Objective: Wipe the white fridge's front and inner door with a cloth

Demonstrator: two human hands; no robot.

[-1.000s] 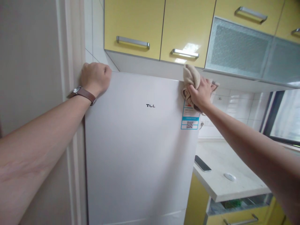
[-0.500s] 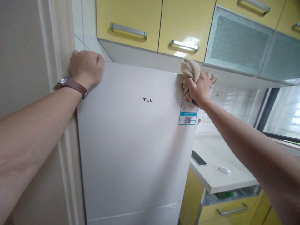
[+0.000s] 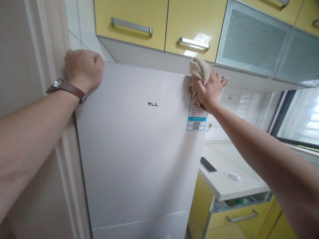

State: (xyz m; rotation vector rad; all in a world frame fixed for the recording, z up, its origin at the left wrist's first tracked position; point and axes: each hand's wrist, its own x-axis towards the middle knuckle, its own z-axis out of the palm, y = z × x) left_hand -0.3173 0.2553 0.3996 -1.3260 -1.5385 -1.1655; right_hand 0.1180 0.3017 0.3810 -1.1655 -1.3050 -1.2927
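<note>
A white fridge [image 3: 134, 149] fills the middle of the view. My left hand [image 3: 83, 69], with a brown watch on the wrist, is curled into a fist over the fridge door's top left corner. My right hand [image 3: 208, 90] is closed around a bunched beige cloth [image 3: 198, 73] and presses it against the door's top right corner, just above a blue and white label [image 3: 196, 119].
Yellow wall cabinets [image 3: 154, 20] with metal handles hang just above the fridge, frosted glass doors [image 3: 251, 39] to their right. A white counter [image 3: 231, 179] at the right holds a dark phone [image 3: 208, 164] and a small white object [image 3: 234, 177]. A drawer below stands ajar. A door frame [image 3: 47, 49] borders the left.
Both hands keep their places on the fridge's top corners. The view has shifted a little, so everything sits slightly further left and higher in the frame.
</note>
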